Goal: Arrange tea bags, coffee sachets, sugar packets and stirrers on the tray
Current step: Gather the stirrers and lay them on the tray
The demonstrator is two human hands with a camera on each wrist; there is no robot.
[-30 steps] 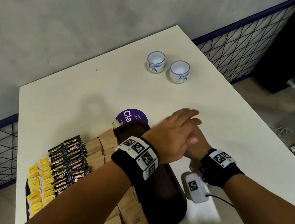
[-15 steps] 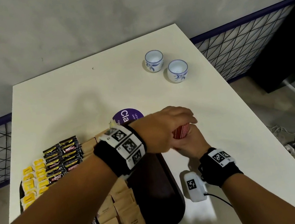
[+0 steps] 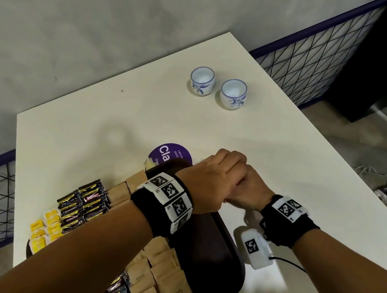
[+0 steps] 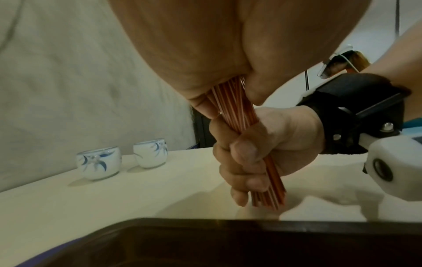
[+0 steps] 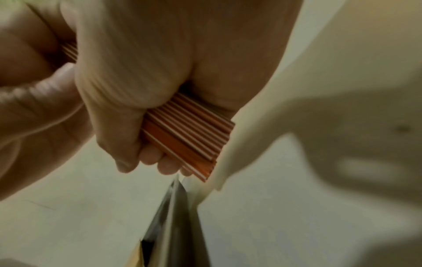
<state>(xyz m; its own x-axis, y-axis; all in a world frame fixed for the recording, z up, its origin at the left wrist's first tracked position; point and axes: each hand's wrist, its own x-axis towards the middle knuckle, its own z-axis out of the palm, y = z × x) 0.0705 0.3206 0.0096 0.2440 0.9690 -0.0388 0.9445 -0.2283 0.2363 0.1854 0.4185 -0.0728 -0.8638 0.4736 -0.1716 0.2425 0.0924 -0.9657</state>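
Beside tray [image 3: 216, 266], on desk [image 3: 106, 125] — both fists, left hand [image 3: 215, 183] above right hand [image 3: 249, 192], wrapped round upright stirrers [image 4: 245, 115], ends squared on desk. Sachets [image 3: 83, 207] already rowed on tray — stirrers still off tray.

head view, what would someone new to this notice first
Two hands stacked at the table's middle: the left hand on top, the right hand beneath, both gripping one upright bundle of thin orange-red stirrers just beyond the dark brown tray's rim. Left of them, the tray holds neat rows of brown paper sachets, black coffee sachets and yellow packets. Two white-and-blue ceramic cups stand at the far right.
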